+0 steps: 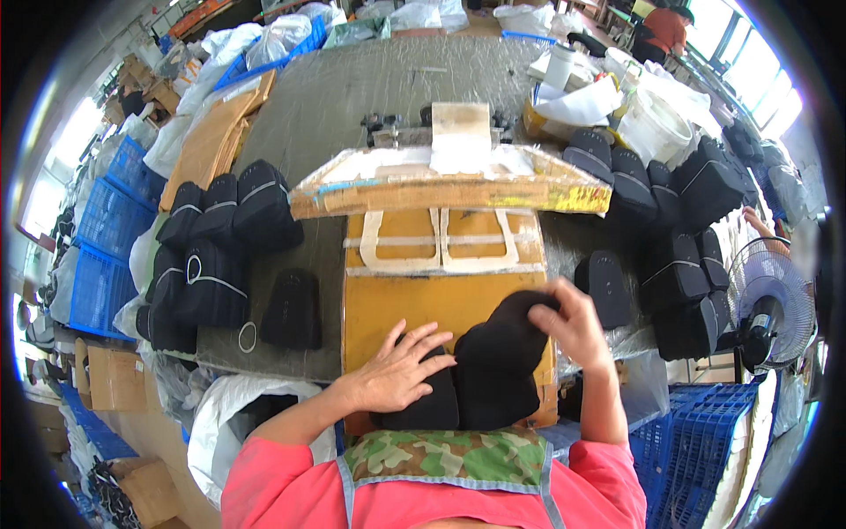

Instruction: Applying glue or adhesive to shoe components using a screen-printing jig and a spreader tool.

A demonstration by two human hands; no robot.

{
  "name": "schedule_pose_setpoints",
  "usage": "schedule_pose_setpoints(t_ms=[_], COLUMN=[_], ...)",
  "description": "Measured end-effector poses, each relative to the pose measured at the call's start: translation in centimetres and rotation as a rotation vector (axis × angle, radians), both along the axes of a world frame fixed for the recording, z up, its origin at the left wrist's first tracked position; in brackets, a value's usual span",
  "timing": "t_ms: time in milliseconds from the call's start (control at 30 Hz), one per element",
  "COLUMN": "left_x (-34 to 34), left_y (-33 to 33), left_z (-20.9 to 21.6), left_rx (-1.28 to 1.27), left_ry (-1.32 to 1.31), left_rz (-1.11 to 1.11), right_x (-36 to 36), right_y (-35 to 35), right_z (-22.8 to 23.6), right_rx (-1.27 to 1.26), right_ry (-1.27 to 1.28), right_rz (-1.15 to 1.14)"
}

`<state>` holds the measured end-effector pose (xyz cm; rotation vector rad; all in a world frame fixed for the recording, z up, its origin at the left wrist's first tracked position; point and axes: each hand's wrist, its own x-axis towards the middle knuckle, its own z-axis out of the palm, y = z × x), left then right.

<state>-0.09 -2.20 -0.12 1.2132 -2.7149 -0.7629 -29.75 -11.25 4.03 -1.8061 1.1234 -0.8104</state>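
Note:
My left hand (pixel 397 372) lies with its fingers spread over a black, rounded fabric piece (pixel 426 407) at the near edge of a yellow board (pixel 397 304). My right hand (pixel 573 326) pinches the upper edge of another black fabric piece (pixel 504 339), which is lifted and bent. Below that piece, more black fabric (pixel 499 401) rests on the board beside the left-hand one. Farther up the board sit two cream-coloured U-shaped outlines (pixel 401 256). Above them a tilted wooden frame (pixel 441 196) is raised on a clamp mount (pixel 384 130).
Tied stacks of black pieces stand at left (pixel 213 282) and right (pixel 677 273). A loose black pile (pixel 292 309) and a white elastic loop (pixel 248 337) lie left of the board; another pile (pixel 603 289) lies right. A fan (pixel 765 304) stands far right. Another person (pixel 663 37) is at the back.

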Motion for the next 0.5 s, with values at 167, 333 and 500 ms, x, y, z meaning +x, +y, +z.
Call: schedule_pose_setpoints(t_ms=[167, 333, 500], left_x=[0.0, 1.3, 1.0], left_y=[0.4, 0.9, 2.0], left_z=[0.9, 0.5, 1.0], left_rx=[-0.036, -0.181, -0.071], left_ry=[0.118, 0.318, 0.23], left_rz=[0.063, 0.396, 0.467], right_x=[0.7, 3.1, 7.5], right_y=[-8.8, -18.7, -21.3], right_z=[-3.0, -11.3, -12.5], right_rx=[-0.013, -0.374, -0.77], right_ry=[-0.043, 0.112, 0.291], right_rz=[-0.058, -0.077, -0.129])
